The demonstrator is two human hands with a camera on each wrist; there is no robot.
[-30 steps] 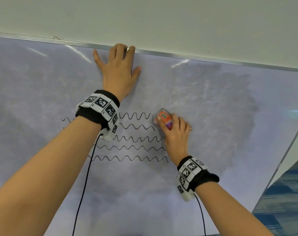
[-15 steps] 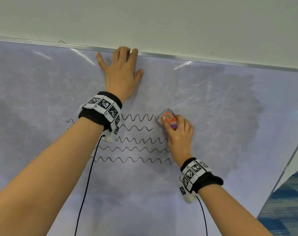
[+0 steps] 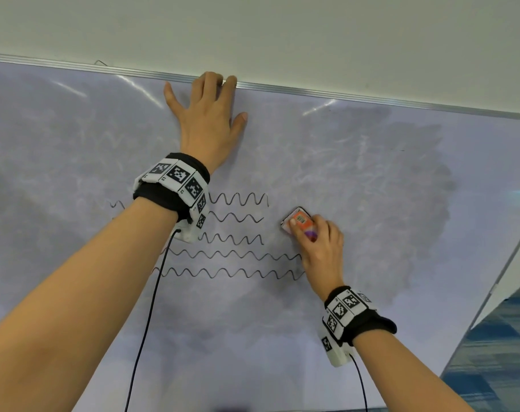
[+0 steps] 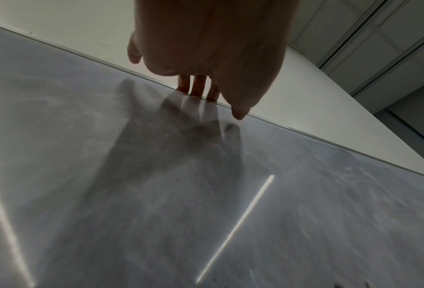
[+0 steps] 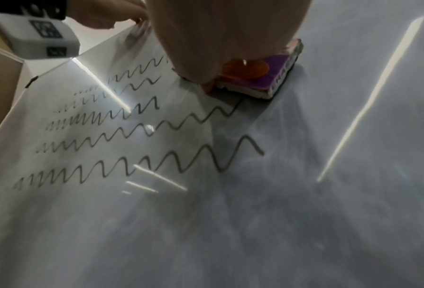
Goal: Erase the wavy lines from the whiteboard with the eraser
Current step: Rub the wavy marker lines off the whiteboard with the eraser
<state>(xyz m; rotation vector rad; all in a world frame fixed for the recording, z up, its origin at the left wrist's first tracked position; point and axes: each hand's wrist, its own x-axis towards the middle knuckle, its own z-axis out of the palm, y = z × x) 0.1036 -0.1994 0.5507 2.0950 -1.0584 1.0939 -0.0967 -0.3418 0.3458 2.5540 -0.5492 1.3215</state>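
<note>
In the head view, your left hand (image 3: 206,120) lay flat on the whiteboard (image 3: 371,162) at upper centre, while your right hand (image 3: 321,248) gripped the eraser (image 3: 299,221) beside the wavy lines (image 3: 232,254). In the right wrist view, a tilted eraser (image 5: 260,78) risked leaving smears.

We see a glossy whiteboard (image 3: 371,179), smooth, streaked with light glare and cloudy grey smears. Its top frame (image 3: 342,95) looks like ribbed metal. The eraser (image 5: 262,78) has shiny orange-and-purple plastic backing; the wall (image 3: 282,31) above is matt.
</note>
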